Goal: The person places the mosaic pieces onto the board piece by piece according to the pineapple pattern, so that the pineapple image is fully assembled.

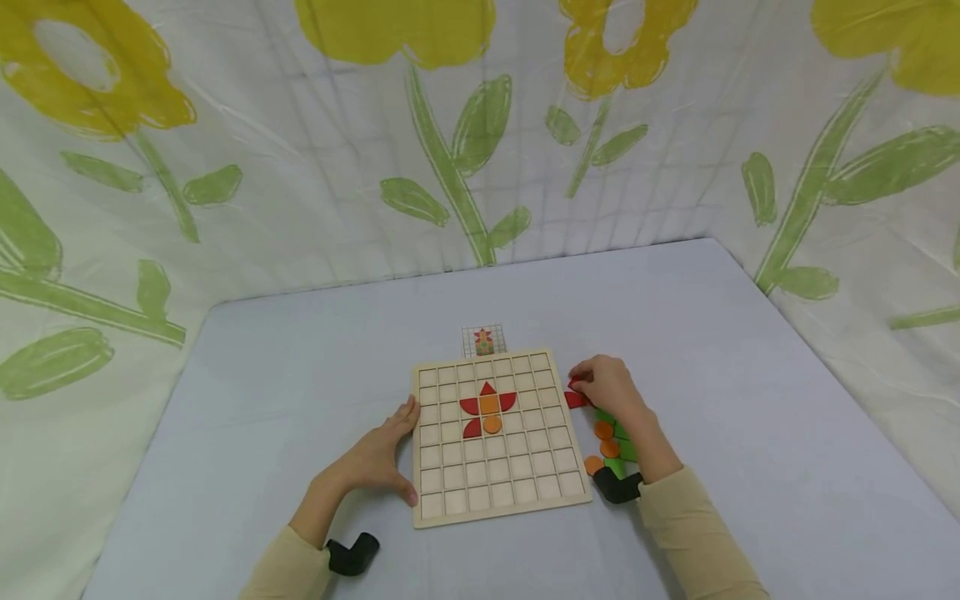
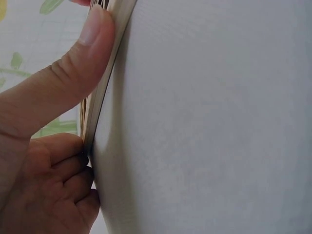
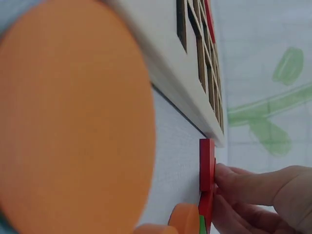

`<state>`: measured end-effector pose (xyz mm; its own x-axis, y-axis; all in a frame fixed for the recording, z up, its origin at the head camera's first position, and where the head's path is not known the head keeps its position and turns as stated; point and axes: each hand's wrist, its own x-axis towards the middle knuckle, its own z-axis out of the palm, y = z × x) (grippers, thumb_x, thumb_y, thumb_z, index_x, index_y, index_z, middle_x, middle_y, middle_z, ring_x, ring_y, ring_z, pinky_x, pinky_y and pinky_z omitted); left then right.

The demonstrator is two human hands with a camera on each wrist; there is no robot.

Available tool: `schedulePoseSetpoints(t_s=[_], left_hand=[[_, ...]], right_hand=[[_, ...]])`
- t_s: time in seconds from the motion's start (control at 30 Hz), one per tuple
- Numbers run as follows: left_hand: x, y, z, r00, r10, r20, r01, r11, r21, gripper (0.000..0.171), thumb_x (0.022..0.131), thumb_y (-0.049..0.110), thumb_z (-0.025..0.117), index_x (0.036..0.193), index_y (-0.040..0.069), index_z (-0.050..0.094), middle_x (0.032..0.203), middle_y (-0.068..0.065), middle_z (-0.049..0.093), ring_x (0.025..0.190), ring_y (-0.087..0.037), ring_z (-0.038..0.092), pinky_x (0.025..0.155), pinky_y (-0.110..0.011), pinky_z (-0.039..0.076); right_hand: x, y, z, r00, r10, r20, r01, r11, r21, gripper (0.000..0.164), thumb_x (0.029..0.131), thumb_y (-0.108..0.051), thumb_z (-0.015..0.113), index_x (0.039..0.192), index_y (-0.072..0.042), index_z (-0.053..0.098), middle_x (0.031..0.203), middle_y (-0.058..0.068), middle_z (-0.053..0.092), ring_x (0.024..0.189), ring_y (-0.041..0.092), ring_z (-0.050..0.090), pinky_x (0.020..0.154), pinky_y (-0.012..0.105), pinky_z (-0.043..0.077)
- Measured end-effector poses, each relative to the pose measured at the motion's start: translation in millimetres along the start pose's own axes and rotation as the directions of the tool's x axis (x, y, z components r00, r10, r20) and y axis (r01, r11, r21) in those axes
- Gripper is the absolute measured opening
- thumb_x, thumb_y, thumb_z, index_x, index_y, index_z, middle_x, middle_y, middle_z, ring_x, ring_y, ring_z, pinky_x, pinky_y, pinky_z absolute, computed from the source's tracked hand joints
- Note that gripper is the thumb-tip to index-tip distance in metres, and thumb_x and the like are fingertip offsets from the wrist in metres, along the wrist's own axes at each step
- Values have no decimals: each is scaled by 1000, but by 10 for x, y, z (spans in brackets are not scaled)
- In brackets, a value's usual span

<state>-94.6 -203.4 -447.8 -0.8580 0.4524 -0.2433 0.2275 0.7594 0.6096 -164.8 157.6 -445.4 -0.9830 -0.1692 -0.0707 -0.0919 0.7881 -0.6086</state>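
I see the left hand [image 1: 377, 455] splayed against the wooden grid board [image 1: 478, 475], short of the far edge of the surface [image 1: 315, 358], likely bracing it. Nearer the surface's right edge, the right hand [image 1: 612, 386] seems to pinch a red tile [image 1: 573, 383], fingers partly hiding it.

White curtain [image 1: 315, 179] with yellow flowers [image 1: 405, 29], green leaves [image 1: 483, 121]; pale table [image 1: 300, 358] before it.
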Motion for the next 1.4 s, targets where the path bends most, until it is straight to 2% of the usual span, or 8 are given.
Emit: schedulePoseSetpoints(t_s=[0.13,0.4,0.5,0.63,0.73,0.83,1.1,1.4], left_hand=[[-3,14,-9,1000,2,2,-2,1000,1,129,51,25,96,148,-13,20,157,-28,11,142,-47,17,109,-65,22],[0,11,-6,1000,1,-1,-1,1000,-2,129,51,24,96,148,-13,20,157,-28,12,142,-46,17,109,-65,22],[0,4,2,1000,6,1,-6,1000,-4,129,51,25,96,148,-13,20,156,-28,11,142,-46,17,109,-65,22],[-2,2,6,1000,14,6,-14,1000,-1,129,51,25,96,148,-13,20,156,-29,11,142,-47,17,109,-64,22],[-4,7,-1,1000,12,2,-12,1000,-4,129,50,25,96,148,-13,20,156,-29,12,142,-47,17,109,-65,22],[-1,10,-10,1000,4,-1,-4,1000,-7,129,50,25,96,148,-13,20,156,-28,12,142,-47,17,109,-65,21],[-1,10,-11,1000,-14,-2,14,1000,-6,130,50,25,96,148,-12,20,157,-27,11,143,-45,16,110,-64,21],[-2,21,-19,1000,-10,2,10,1000,-5,130,51,26,96,148,-12,20,157,-27,11,143,-46,16,109,-66,21]], right_hand=[[-23,-27,22,999,-1,-50,1,1000,-6,13,86,-1,70,98,3,72,88,15,71,84,31,63,76,43,54],[-42,-98,51,996,53,-74,-49,998,46,21,85,2,69,105,6,70,93,18,69,85,30,63,71,38,55],[-63,-124,42,993,84,-82,-74,989,127,17,86,2,68,102,6,71,92,18,71,78,28,65,63,33,55],[-112,-188,46,989,74,-125,-42,968,246,16,87,0,69,101,6,73,91,19,72,75,28,69,57,27,53],[-146,-279,80,991,35,-130,5,957,292,16,84,-2,73,99,4,75,91,18,73,81,30,70,59,29,54],[-173,-380,148,996,39,-81,-9,941,338,16,82,-4,76,96,2,76,90,13,74,85,29,69,64,30,55],[-212,-561,358,999,31,37,-41,954,296,12,84,-8,74,95,-2,77,88,8,73,86,25,65,69,32,53],[-234,-638,521,998,63,-4,-61,976,211,8,80,-11,79,84,-4,79,84,6,74,86,25,67,70,34,55]])
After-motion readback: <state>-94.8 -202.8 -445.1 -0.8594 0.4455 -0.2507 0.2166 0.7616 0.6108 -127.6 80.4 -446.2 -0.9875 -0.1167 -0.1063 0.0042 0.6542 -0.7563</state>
